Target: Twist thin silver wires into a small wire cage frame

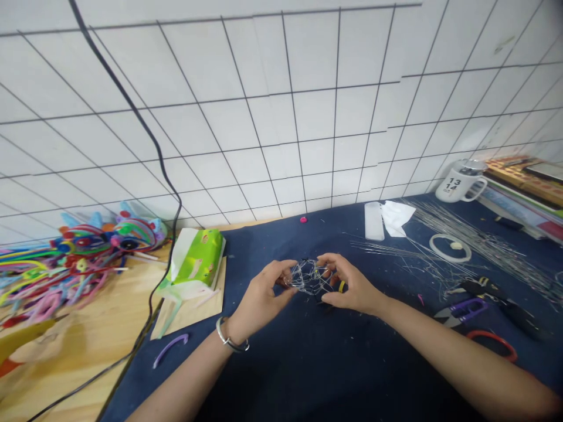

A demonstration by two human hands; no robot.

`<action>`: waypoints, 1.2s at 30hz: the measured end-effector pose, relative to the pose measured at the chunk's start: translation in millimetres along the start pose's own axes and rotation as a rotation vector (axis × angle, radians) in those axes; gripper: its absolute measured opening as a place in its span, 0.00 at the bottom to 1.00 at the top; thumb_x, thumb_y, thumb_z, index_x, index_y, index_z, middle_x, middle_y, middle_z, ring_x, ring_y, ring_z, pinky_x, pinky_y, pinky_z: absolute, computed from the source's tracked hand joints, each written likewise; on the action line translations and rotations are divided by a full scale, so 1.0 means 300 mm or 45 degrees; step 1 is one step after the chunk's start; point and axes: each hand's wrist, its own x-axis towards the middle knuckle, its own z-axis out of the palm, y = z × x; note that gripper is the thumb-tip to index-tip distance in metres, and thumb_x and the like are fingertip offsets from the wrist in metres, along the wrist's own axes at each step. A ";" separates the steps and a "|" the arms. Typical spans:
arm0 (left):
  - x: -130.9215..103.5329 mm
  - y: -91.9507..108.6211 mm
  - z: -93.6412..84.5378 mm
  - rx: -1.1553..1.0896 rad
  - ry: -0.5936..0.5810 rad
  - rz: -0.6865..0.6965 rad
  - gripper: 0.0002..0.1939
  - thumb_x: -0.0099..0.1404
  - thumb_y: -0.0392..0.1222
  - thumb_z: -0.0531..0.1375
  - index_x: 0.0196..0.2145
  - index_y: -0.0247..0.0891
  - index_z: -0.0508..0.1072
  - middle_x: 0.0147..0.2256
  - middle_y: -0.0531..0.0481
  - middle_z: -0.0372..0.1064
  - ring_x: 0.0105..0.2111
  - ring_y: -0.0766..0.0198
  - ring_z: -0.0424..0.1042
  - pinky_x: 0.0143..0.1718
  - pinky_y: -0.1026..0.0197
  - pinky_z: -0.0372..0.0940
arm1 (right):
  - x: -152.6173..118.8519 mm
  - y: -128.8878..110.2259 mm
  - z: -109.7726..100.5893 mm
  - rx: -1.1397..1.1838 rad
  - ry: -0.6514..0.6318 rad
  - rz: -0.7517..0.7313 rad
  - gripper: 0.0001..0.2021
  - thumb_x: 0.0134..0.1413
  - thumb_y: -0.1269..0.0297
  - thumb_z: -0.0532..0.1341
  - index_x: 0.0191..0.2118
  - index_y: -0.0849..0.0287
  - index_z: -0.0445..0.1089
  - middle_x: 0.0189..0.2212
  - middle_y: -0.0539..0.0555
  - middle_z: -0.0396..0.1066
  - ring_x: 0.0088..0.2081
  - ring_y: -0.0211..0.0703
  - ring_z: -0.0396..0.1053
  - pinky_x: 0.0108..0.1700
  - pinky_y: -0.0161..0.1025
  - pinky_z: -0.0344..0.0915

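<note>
Between my two hands is a small openwork wire frame, bent from thin silvery wire into a rounded shape. My left hand grips its left side between thumb and fingers; a bracelet circles that wrist. On the right side, my right hand pinches the frame with thumb and curled fingers. A bit of yellow shows by the right fingers; I cannot tell what it is. The frame is held over the dark blue cloth.
At right lie straight wires, a white ring, black-handled pliers, purple snips and a white mug. At left are a green tissue pack, colourful pipe cleaners and a black cable.
</note>
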 end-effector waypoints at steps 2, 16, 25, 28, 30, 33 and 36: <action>-0.004 0.015 -0.006 -0.003 -0.006 -0.013 0.21 0.56 0.34 0.59 0.49 0.40 0.63 0.33 0.51 0.63 0.32 0.66 0.66 0.36 0.60 0.67 | 0.000 0.010 -0.002 0.052 -0.010 0.018 0.32 0.41 0.65 0.66 0.53 0.53 0.54 0.47 0.55 0.59 0.43 0.44 0.61 0.42 0.41 0.62; -0.018 0.076 -0.038 0.008 -0.004 -0.065 0.21 0.58 0.35 0.59 0.49 0.39 0.63 0.32 0.51 0.64 0.29 0.67 0.67 0.33 0.62 0.68 | 0.000 0.032 -0.006 0.140 0.034 0.063 0.11 0.51 0.64 0.60 0.42 0.56 0.68 0.44 0.53 0.61 0.41 0.40 0.63 0.44 0.41 0.61; -0.058 0.132 -0.043 0.492 -0.191 0.171 0.23 0.61 0.33 0.53 0.54 0.40 0.58 0.42 0.43 0.64 0.42 0.57 0.66 0.42 0.52 0.65 | 0.009 0.028 -0.036 0.368 -0.038 0.164 0.12 0.53 0.67 0.57 0.45 0.57 0.66 0.41 0.54 0.67 0.44 0.42 0.64 0.46 0.42 0.61; -0.061 0.150 -0.043 0.531 -0.220 0.229 0.22 0.62 0.32 0.52 0.54 0.39 0.59 0.42 0.42 0.65 0.40 0.56 0.66 0.42 0.52 0.66 | 0.008 0.023 -0.041 0.305 -0.074 0.200 0.12 0.51 0.64 0.60 0.43 0.57 0.68 0.40 0.53 0.67 0.37 0.39 0.66 0.39 0.38 0.64; -0.062 0.162 -0.045 0.527 -0.245 0.239 0.22 0.62 0.32 0.52 0.54 0.38 0.59 0.41 0.42 0.65 0.40 0.57 0.66 0.41 0.52 0.66 | 0.007 0.025 -0.035 0.286 -0.122 0.230 0.14 0.47 0.62 0.63 0.42 0.58 0.68 0.38 0.53 0.67 0.33 0.37 0.65 0.35 0.36 0.64; -0.065 0.177 -0.049 0.500 -0.278 0.223 0.22 0.61 0.32 0.53 0.54 0.39 0.58 0.41 0.43 0.65 0.39 0.58 0.66 0.40 0.53 0.67 | 0.005 0.032 -0.024 0.346 -0.164 0.267 0.16 0.46 0.60 0.64 0.42 0.58 0.68 0.36 0.52 0.68 0.32 0.37 0.66 0.35 0.36 0.64; -0.070 0.187 -0.054 0.491 -0.285 0.223 0.23 0.62 0.33 0.53 0.54 0.39 0.58 0.41 0.43 0.65 0.39 0.58 0.66 0.40 0.53 0.67 | 0.004 0.034 -0.022 0.449 -0.198 0.295 0.15 0.47 0.61 0.64 0.41 0.58 0.68 0.35 0.52 0.68 0.35 0.37 0.66 0.38 0.37 0.64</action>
